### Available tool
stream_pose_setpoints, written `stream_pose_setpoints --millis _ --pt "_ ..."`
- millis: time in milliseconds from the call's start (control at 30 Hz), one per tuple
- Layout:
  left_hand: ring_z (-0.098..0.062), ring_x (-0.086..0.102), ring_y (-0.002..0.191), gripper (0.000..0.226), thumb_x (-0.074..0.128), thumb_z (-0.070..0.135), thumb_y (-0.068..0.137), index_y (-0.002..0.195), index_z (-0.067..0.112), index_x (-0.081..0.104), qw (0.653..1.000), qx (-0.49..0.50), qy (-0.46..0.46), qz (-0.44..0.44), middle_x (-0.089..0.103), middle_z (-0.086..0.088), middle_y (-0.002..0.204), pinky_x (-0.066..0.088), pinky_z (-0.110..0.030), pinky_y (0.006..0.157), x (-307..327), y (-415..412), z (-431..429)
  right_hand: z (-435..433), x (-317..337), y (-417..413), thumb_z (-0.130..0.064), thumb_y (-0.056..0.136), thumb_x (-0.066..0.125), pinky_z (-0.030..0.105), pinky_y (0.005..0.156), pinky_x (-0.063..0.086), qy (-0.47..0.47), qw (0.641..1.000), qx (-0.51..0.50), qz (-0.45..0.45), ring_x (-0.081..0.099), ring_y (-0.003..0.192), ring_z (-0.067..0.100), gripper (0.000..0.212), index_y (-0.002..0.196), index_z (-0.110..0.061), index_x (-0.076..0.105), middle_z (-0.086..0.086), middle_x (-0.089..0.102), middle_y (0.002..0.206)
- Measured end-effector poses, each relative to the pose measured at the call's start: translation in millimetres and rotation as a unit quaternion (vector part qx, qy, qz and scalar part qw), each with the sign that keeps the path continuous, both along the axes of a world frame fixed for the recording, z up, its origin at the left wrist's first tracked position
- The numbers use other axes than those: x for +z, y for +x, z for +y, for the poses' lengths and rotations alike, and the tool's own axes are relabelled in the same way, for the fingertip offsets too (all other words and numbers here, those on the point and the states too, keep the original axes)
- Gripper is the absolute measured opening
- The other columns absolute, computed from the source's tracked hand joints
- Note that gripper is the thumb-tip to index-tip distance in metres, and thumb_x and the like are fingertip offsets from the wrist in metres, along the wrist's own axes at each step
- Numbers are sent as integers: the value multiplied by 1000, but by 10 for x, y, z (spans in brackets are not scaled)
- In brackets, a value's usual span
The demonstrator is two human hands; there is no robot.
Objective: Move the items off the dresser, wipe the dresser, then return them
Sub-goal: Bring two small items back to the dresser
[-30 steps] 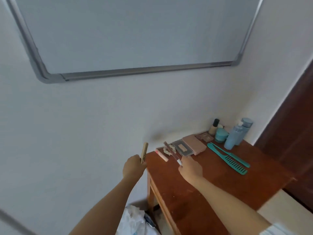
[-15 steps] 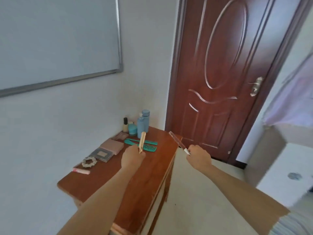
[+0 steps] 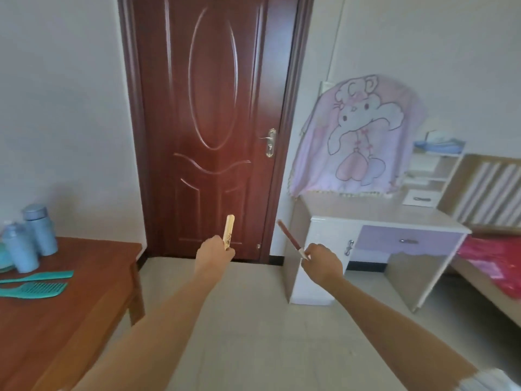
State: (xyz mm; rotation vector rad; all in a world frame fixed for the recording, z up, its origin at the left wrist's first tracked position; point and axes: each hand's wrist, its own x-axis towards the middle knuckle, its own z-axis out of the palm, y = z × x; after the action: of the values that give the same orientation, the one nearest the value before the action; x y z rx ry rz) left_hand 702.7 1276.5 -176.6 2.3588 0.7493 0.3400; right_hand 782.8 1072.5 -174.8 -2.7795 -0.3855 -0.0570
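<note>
Clearing looks to be the step in hand, with the wooden dresser [image 3: 84, 300] at the lower left only partly emptied. Two blue bottles [image 3: 39, 230] stand at its far left edge, and two teal combs [image 3: 36, 289] lie flat just in front of them. At centre the left hand [image 3: 214, 253] is curled round a tan stick [image 3: 228, 231] that points upward. Just right of it the right hand [image 3: 322, 263] pinches a dark red pencil [image 3: 289, 237] by its pale end, tip tilted up and left. Both items are well apart from the dresser, over the floor. A good finish would be laying them flat on the white desk [image 3: 366, 217] at the right, away from its edge so neither rolls off. The bottles are capped, contents unseen; the desk's lilac drawer [image 3: 394, 235] is closed, its contents hidden.
</note>
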Motion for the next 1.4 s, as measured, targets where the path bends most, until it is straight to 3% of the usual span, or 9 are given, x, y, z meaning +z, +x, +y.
stream_pose_setpoints --millis 167,300,567,733,867,1000,1133,1267,1400 --pt "-31 59 98 26 52 19 89 106 -1 55 999 -50 -1 23 62 -16 107 43 -33 76 -77 722 -695 -804 28 463 -17 91 44 26 63 37 -9 998 -64 4 57 89 26 19 104 -8 56 8 58 105" --pt "-31 60 92 25 53 20 89 103 0 55 997 -76 4 19 62 -15 101 41 -32 69 -114 1204 -1040 -1189 23 745 -14 91 43 24 46 26 -20 995 -102 8 48 72 24 8 84 -10 45 5 51 83" --pt "-27 55 77 17 53 16 90 96 1 55 994 -111 -4 21 58 -12 90 44 -33 65 -248 2145 -1224 -1385 -77 1398 -10 88 44 23 45 25 -8 989 -142 48 48 72 23 9 89 -10 52 5 51 86" --pt "-28 53 74 13 52 15 89 81 6 48 991 -129 -23 6 57 -13 86 40 -30 62 -234 2883 -1181 -1372 34 2067 -12 90 44 24 47 27 -16 987 -153 36 47 73 24 5 87 -10 47 6 50 86" --pt "-31 58 78 13 52 16 88 79 6 49 990 -139 -38 2 56 -11 83 40 -31 64 -221 3520 -1085 -1291 129 2670 -14 90 45 26 62 36 -29 986 -163 27 48 76 23 19 103 -5 55 10 58 99" --pt "-31 59 80 15 51 17 90 85 4 54 989 -142 -47 11 54 -8 81 40 -28 62 -392 4038 -1099 -1244 -41 3135 -14 92 43 24 51 31 -28 986 -160 45 47 74 24 12 95 -8 53 8 51 89" --pt "-24 55 71 16 52 19 90 89 4 56 985 -154 -56 47 56 -7 80 42 -29 59 -680 4470 -1196 -1319 -291 3542 -10 90 43 25 63 37 -15 983 -160 87 51 77 27 16 100 -6 55 13 59 99" --pt "-22 52 68 16 51 21 91 88 5 53 986 -151 -49 53 53 -7 79 38 -27 54 -771 5010 -1315 -1494 -430 4150 -15 93 44 24 53 32 8 981 -171 88 47 75 23 13 84 -9 52 11 57 94" --pt "-28 57 74 21 53 21 90 94 0 56 989 -128 -52 50 60 -14 88 42 -30 60 -791 5720 -1435 -1686 -558 4931 -17 91 46 28 70 42 40 981 -170 88 58 86 26 22 105 -4 57 11 63 105"
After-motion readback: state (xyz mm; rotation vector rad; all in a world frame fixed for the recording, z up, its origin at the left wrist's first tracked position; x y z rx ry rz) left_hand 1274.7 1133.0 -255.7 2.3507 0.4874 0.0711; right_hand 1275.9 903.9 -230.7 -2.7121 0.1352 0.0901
